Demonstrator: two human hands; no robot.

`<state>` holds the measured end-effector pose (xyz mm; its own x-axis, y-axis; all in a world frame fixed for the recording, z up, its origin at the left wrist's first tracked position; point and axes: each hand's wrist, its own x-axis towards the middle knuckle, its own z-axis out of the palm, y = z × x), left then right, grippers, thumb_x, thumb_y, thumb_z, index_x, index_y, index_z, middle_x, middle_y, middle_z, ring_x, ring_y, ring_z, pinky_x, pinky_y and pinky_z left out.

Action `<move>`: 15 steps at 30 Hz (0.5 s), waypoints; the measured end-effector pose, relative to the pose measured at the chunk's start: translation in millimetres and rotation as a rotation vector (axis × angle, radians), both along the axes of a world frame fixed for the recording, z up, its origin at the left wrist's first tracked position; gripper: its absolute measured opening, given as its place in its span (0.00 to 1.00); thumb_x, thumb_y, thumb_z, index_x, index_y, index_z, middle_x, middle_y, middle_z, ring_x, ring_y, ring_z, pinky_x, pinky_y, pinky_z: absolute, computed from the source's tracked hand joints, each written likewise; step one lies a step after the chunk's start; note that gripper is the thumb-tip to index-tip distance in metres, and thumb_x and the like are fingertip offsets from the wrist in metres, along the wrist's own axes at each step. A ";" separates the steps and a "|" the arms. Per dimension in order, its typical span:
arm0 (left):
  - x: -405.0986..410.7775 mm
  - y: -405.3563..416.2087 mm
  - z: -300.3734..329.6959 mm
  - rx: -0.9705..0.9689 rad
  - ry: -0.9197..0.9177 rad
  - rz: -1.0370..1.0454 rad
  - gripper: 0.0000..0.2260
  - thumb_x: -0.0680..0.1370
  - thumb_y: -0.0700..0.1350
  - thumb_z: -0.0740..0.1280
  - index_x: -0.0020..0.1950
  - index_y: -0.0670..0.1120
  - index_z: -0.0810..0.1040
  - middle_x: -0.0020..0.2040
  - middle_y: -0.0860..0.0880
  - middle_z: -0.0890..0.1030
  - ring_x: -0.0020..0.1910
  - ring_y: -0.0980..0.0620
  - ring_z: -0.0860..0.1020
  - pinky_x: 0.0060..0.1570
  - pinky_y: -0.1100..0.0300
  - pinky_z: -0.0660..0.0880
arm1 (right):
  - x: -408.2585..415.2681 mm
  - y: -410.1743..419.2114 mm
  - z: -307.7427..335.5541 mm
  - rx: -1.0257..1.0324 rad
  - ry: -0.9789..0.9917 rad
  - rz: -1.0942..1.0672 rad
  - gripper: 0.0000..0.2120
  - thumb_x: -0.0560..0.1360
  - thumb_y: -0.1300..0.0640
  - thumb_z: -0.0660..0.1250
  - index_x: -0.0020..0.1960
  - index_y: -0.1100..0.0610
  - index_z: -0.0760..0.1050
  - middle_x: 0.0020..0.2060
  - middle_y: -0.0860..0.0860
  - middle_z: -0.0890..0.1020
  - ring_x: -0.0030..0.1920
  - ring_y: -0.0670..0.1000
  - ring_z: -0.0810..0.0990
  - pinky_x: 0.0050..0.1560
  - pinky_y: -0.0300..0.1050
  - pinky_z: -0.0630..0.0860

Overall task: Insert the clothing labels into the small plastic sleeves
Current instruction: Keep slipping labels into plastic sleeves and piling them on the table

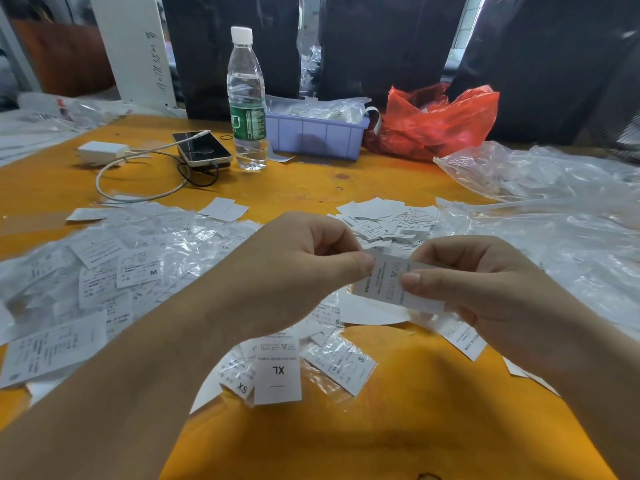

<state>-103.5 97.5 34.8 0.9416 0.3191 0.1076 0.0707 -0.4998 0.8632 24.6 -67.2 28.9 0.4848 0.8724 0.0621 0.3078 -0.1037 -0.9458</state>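
Both hands up over the orange worktop [311,188], sharing one clothing label [384,284]. Left hand [298,268] fingers pinching its left edge, right hand [485,282] fingers pinching its right end. Can't tell if a sleeve is on it. Sleeved labels pile [104,268] left of the held label, loose labels heap [388,220] just behind it, water bottle [246,98] far behind.
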 end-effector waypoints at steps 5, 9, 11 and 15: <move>0.4 3.8 1.4 -0.043 0.018 0.029 0.08 0.78 0.45 0.66 0.42 0.45 0.82 0.24 0.62 0.76 0.22 0.62 0.69 0.24 0.71 0.65 | -0.6 -0.3 0.7 0.006 0.011 0.000 0.06 0.66 0.53 0.70 0.33 0.54 0.81 0.35 0.52 0.83 0.44 0.56 0.82 0.36 0.35 0.74; 0.3 0.8 0.5 -0.027 0.018 0.018 0.08 0.77 0.46 0.66 0.41 0.45 0.82 0.27 0.62 0.79 0.24 0.63 0.71 0.26 0.71 0.67 | -1.9 0.1 -0.3 -0.003 0.031 0.010 0.06 0.66 0.52 0.70 0.33 0.54 0.82 0.36 0.52 0.84 0.40 0.47 0.82 0.35 0.32 0.73; 0.5 -0.7 0.2 -0.018 0.020 0.014 0.09 0.77 0.47 0.66 0.40 0.47 0.82 0.31 0.61 0.81 0.26 0.63 0.71 0.26 0.71 0.68 | -1.9 0.4 -0.8 -0.013 0.023 0.003 0.07 0.66 0.51 0.70 0.34 0.54 0.82 0.36 0.52 0.85 0.39 0.46 0.81 0.35 0.32 0.73; 1.3 -2.5 0.2 -0.016 0.021 0.008 0.09 0.77 0.48 0.66 0.40 0.47 0.82 0.34 0.59 0.83 0.27 0.62 0.71 0.27 0.71 0.68 | -2.4 0.4 -1.0 -0.013 0.031 0.000 0.07 0.66 0.51 0.70 0.34 0.54 0.82 0.36 0.51 0.84 0.39 0.46 0.81 0.34 0.32 0.72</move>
<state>-102.2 95.1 35.0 0.9409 0.3283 0.0830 0.0927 -0.4855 0.8693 22.1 -66.8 27.9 0.4862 0.8731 0.0353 0.2781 -0.1163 -0.9535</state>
